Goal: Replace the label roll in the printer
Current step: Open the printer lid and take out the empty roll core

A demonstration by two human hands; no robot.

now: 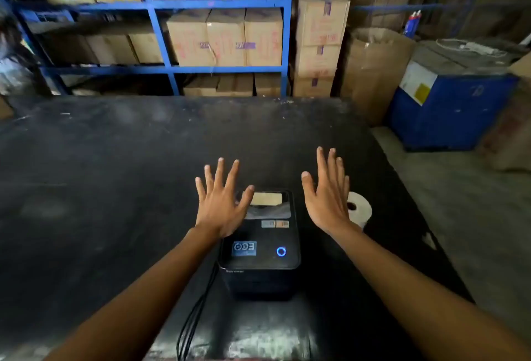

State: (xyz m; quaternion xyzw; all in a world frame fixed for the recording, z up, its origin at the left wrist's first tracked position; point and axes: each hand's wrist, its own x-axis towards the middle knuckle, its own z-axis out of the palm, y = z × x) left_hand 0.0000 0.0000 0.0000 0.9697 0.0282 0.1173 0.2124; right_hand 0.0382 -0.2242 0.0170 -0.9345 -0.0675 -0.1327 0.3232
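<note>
A small black label printer (pixel 260 248) sits on the dark table (pixel 115 173), lid closed, with a blue ring light lit on its top and a window showing a pale roll inside. A white label roll (pixel 359 211) lies just right of the printer, partly hidden behind my right hand. My left hand (pixel 221 202) hovers over the printer's far left corner, fingers spread and holding nothing. My right hand (pixel 327 196) is held up to the printer's right, also spread and holding nothing.
Black cables (pixel 195 311) run from the printer's left side toward the table's near edge. Blue shelving (pixel 161 4) with cardboard boxes stands behind the table. A blue bin (pixel 448 113) and a brown sack (pixel 373 73) stand on the floor at the right.
</note>
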